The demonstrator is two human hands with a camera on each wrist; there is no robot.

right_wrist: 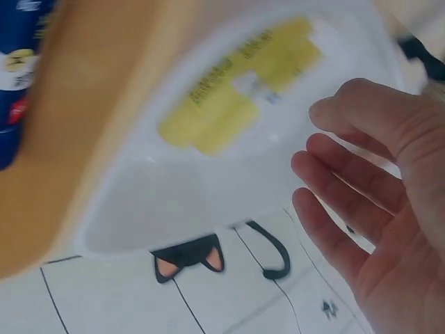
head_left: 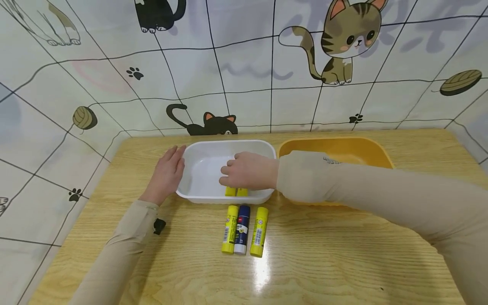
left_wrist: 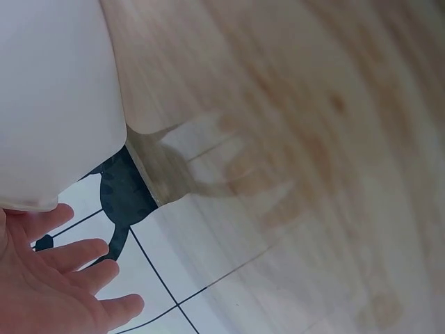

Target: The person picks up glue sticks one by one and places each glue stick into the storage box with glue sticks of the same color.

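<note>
right hand (head_left: 248, 171) over a white rectangular plastic tray (head_left: 225, 200) — fingers loosely bent, gripping nothing

two yellow cylindrical glue sticks (head_left: 230, 191) lie side by side inside; the left hand (head_left: 164, 171), fingers extended, rests against the tray's left end. on the light wood-grain table (head_left: 324, 262), before the tray, a navy tube with a white end (head_left: 242, 231) lies between two more yellow sticks (head_left: 259, 233) — an orange plastic basin (head_left: 343, 148) stands to the right.

The left forearm (head_left: 118, 250) slants from near left toward far, beige-sleeved, the left hand (head_left: 164, 173) with its fingers extended. The right arm (head_left: 366, 190), also beige-sleeved, stretches leftward from near right; the right hand (head_left: 249, 170) has its back up, fingers slightly bent.
</note>
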